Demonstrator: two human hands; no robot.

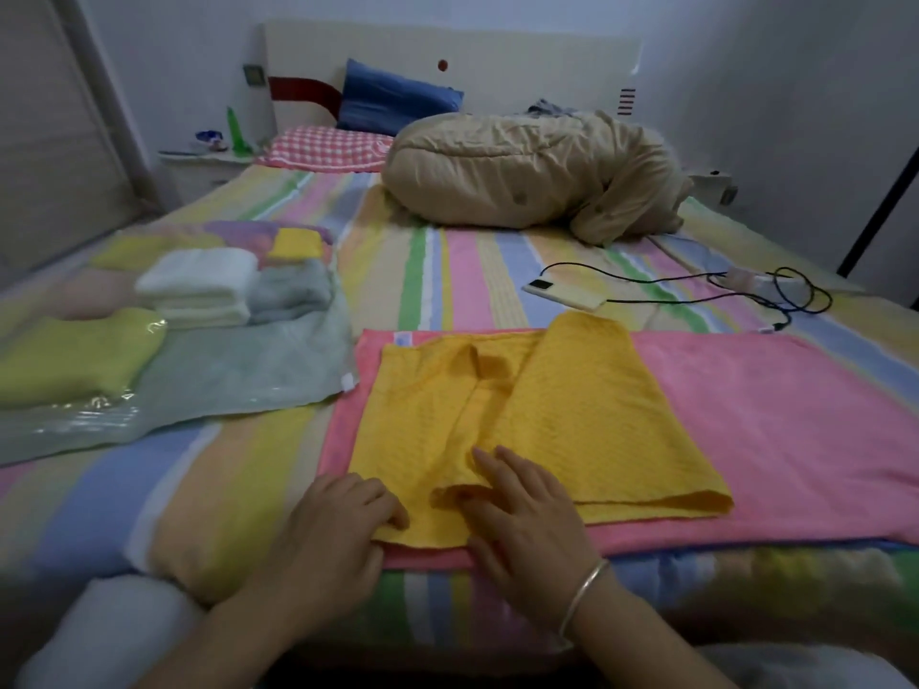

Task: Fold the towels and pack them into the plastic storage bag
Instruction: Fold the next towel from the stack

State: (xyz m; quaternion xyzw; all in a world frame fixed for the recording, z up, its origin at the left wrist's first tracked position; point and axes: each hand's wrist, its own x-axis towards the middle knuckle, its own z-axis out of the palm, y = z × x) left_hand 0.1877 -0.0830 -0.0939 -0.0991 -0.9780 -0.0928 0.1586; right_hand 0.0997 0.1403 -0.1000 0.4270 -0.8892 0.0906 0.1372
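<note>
A yellow towel [572, 415] lies partly folded on a pink towel [776, 440] spread flat on the striped bed. My left hand [328, 534] pinches the yellow towel's near left corner with curled fingers. My right hand [527, 509] grips a fold at its near edge, thumb under the cloth and fingers on top. To the left lies a clear plastic storage bag [238, 370] holding a green-yellow folded towel [74, 355]. Folded white [199, 285], grey [288, 290] and small yellow [298, 243] towels sit in a pile behind it.
A phone [567, 294] on a black charging cable [776, 290] lies on the bed beyond the pink towel. A bundled beige quilt [527, 171], a checked pillow [323, 146] and a blue pillow [393, 99] sit by the headboard. A nightstand [199, 166] stands at far left.
</note>
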